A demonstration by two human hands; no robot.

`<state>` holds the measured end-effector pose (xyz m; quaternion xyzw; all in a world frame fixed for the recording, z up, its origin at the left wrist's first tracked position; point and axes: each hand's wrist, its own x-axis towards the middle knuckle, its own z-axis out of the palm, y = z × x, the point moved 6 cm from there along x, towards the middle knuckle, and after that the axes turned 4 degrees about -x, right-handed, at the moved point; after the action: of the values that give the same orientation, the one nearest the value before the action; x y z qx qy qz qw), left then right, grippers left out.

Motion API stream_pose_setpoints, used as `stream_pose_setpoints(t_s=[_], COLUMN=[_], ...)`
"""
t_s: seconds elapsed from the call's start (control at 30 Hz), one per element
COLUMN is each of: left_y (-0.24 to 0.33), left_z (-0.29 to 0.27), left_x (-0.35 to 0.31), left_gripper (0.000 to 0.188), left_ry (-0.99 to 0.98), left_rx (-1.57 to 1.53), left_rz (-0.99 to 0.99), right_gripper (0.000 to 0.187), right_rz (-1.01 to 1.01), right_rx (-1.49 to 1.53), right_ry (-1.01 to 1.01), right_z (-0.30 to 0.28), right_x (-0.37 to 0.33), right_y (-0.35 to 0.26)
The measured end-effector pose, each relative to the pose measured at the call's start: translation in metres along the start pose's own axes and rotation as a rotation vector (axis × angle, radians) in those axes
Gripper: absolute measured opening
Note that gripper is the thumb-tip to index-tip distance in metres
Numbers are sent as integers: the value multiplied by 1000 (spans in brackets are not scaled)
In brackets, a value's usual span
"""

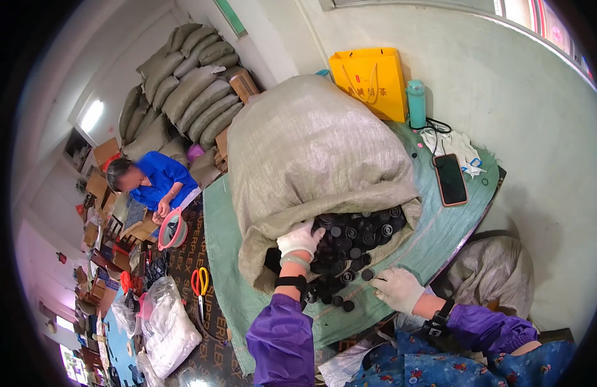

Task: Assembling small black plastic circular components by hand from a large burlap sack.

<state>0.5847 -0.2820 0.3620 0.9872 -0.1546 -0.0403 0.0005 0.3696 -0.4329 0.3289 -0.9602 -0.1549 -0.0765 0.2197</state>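
A big woven sack (311, 142) lies on its side with its mouth facing me, and black round plastic caps (353, 238) spill out of it. My left hand (300, 238), in a white glove, reaches into the caps at the sack's mouth. Its fingertips are partly hidden there, so what it grips cannot be made out. To the right of the pile, my right hand (400, 289), also gloved, pinches a single black cap (367, 275) at its fingertips. Several loose caps lie on the green woven sheet (337, 326) between my hands.
A phone (450, 179), a teal bottle (416, 103) and a yellow paper bag (369, 80) stand or lie beyond the sack. Scissors (200, 284) and a plastic bag (169, 329) are on the left. A person in blue (160, 180) works by a pink basket (172, 231). Stacked sacks (195, 97) fill the back corner.
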Motion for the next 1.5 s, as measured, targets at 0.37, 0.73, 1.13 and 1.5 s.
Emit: stream_pose_setpoints(t_s=[0.37,0.73,1.13,1.5], left_y=[-20,-31,-28,24], left_z=[7,21,-12,36], left_x=[-41,-96,-161,-239], left_gripper=[58,49,34,28], left_ry=[-75,3,374,-190], left_rx=[-222,-385,-368,-1954], left_rz=[-9,18,154,45], right_gripper=[24,29,24,28], right_rz=[-10,-37,106,95], right_rx=[-32,-98,-55,927], right_ry=[55,99,-3,30], right_z=[4,3,-1,-27], right_x=[-3,-5,-5,-1], right_y=[1,-9,-11,-67])
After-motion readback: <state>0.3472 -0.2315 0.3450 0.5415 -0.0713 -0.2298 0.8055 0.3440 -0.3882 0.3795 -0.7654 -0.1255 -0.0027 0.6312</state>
